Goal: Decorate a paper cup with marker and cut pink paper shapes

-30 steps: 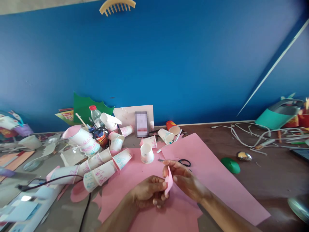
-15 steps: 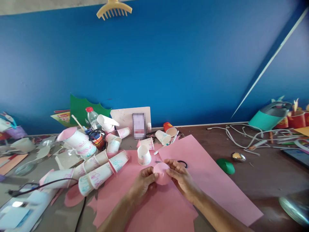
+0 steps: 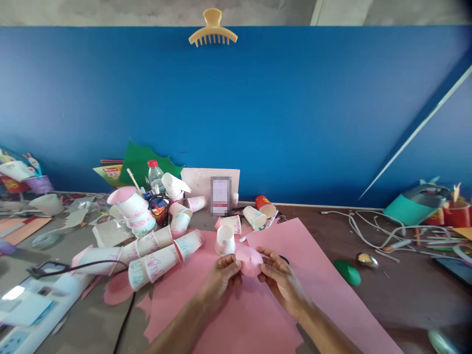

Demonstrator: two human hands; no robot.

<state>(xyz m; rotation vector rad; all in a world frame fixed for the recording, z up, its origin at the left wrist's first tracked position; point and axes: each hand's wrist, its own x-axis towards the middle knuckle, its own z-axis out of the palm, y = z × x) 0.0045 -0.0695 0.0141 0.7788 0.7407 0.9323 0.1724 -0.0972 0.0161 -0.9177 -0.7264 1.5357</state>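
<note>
A small round pink paper disc is pinched between my two hands, above large pink paper sheets. My left hand grips its left edge between thumb and fingers. At the right edge, my right hand holds it the same way. Just behind the disc stands a white paper cup. Several more decorated paper cups lie nested in rows to the left. Part of a dark ring-shaped handle shows behind my right hand; the rest is hidden.
A phone with a blurred screen leans at the back against a pale board. White cables, a green paper piece and a shiny object lie right. A black cord and power strip are left.
The view has tilted up and shifted left, so everything sits lower and further right. Both hands still hold the pink disc, now turned slightly, its face looking flatter.
</note>
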